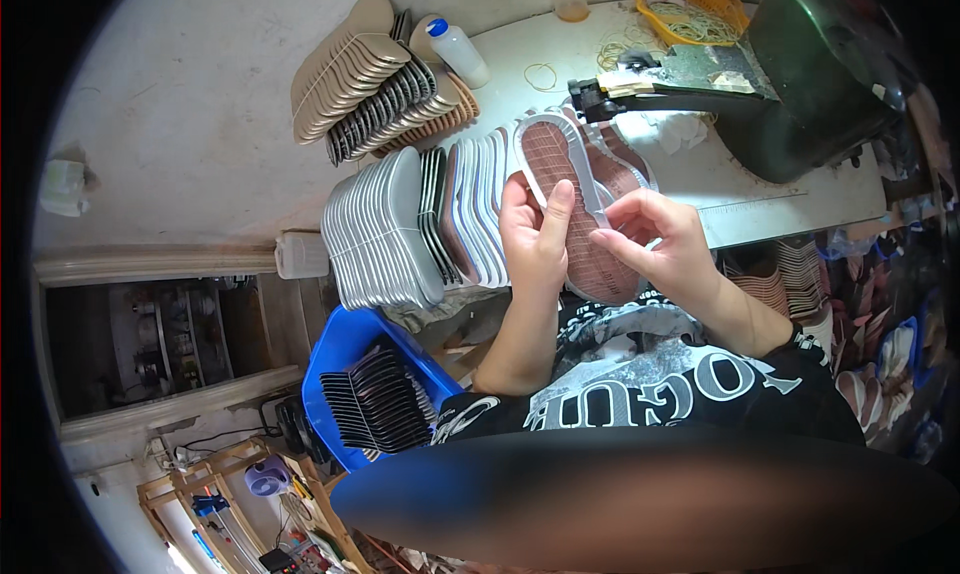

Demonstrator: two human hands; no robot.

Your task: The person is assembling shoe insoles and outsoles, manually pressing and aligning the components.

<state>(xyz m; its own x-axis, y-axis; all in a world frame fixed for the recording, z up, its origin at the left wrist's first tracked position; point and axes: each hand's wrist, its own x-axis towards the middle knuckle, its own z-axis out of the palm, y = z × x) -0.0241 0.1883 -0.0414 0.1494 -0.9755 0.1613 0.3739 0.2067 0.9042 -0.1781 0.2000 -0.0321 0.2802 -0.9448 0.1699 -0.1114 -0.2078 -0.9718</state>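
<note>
Sole (581,236) right of my left hand (536,234), left of my right hand (670,240) | long axis far-near, far end leaning left | left gripping, thumb on top | right pinching white rim (601,218)

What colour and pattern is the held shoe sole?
The shoe sole is reddish brown with pale grid lines and white edging; clearest in the head view.

Two bare hands (535,239) (670,244), two capped bottles (460,56) (571,4), one yellow basket (652,16), one blue bin (340,339) at left, one green machine (810,84) and one worktable (530,52) are seen.
</note>
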